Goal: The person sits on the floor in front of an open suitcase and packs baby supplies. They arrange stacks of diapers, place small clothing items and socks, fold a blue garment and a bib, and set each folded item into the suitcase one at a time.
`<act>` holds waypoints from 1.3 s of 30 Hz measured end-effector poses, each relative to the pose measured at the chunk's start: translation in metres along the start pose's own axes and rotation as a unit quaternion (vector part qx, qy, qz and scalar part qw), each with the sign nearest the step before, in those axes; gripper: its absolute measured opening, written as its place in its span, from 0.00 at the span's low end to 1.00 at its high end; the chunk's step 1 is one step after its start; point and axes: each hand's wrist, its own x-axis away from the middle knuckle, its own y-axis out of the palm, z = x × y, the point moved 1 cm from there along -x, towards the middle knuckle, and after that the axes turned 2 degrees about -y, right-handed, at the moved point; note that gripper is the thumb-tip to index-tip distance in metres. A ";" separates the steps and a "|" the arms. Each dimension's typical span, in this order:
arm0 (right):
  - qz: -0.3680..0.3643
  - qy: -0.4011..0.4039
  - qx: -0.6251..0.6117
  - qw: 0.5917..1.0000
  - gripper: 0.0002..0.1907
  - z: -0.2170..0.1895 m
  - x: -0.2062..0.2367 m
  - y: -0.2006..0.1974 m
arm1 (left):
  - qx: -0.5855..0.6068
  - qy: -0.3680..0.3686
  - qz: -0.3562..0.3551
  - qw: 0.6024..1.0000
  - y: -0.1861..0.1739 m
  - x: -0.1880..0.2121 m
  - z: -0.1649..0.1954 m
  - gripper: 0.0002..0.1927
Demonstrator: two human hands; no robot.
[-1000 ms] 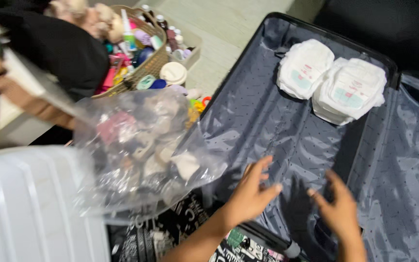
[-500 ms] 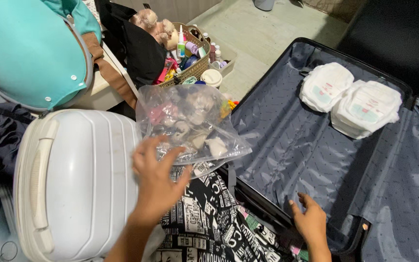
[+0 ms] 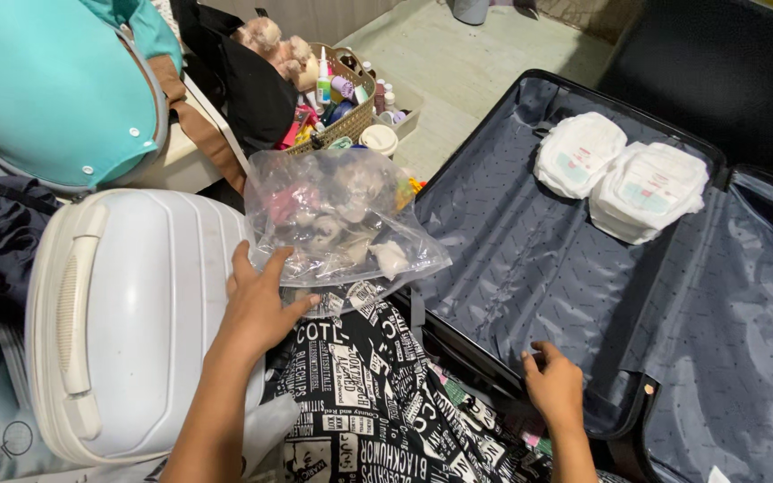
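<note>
Left hand (image 3: 257, 309): your fingers lie spread on the near edge of the clear bag (image 3: 337, 219), pinching nothing.
Bag: crinkly plastic with small soft items inside, just beyond your fingertips, between the ribbed white case (image 3: 127, 313) and the open suitcase (image 3: 530, 259).
Right hand (image 3: 555, 386): loosely curled, resting on the suitcase's dark near rim.
Lining: grey dotted fabric; white diapers (image 3: 624, 174) well beyond.

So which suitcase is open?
The big dark suitcase with grey lining, lying open with white nappy stacks inside; the small white hard-shell suitcase is shut.
</note>
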 end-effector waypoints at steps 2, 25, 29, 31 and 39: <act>0.003 0.000 0.003 1.000 0.20 -0.003 0.001 -0.002 | 0.041 0.011 0.000 0.999 0.011 0.000 -0.009 0.41; 0.029 0.008 0.016 0.999 0.17 -0.013 0.009 -0.009 | 0.162 0.365 0.166 0.902 0.007 -0.165 0.114 0.30; 0.030 0.026 0.023 0.999 0.16 -0.011 0.009 -0.010 | 0.137 0.480 0.198 0.844 0.025 -0.235 0.155 0.31; 0.036 0.030 0.032 0.998 0.16 -0.011 0.008 -0.010 | 0.151 0.487 0.126 0.851 0.031 -0.265 0.168 0.30; 0.039 0.048 0.036 0.997 0.15 -0.009 -0.005 -0.008 | 0.127 0.561 0.081 0.814 0.056 -0.348 0.208 0.31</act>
